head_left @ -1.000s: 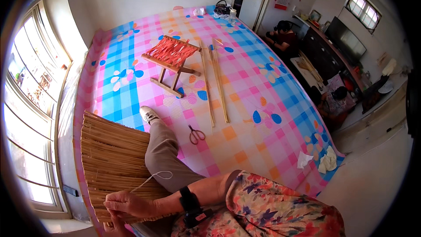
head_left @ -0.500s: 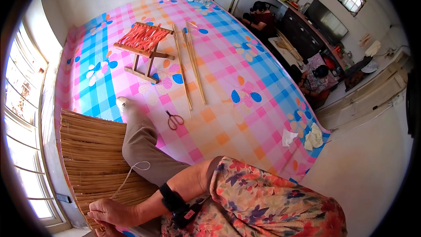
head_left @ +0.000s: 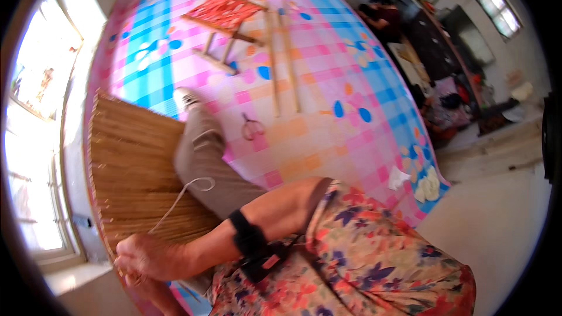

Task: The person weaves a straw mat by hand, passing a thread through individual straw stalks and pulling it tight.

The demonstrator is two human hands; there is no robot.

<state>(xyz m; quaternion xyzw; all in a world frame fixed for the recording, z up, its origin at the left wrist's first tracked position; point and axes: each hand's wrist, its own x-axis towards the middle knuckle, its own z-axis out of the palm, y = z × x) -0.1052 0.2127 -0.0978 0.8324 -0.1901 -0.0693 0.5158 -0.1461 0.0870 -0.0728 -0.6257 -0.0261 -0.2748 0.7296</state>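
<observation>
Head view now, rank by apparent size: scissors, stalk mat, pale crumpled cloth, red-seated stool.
1. Stalk mat, clearly largest, though also nearer the camera than the rest
2. Red-seated stool
3. Scissors and pale crumpled cloth: too alike, and blurred, to rank

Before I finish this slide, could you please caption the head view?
Right hand and left hand close together at the edge of a slatted mat, pale cord looped nearby.
</observation>
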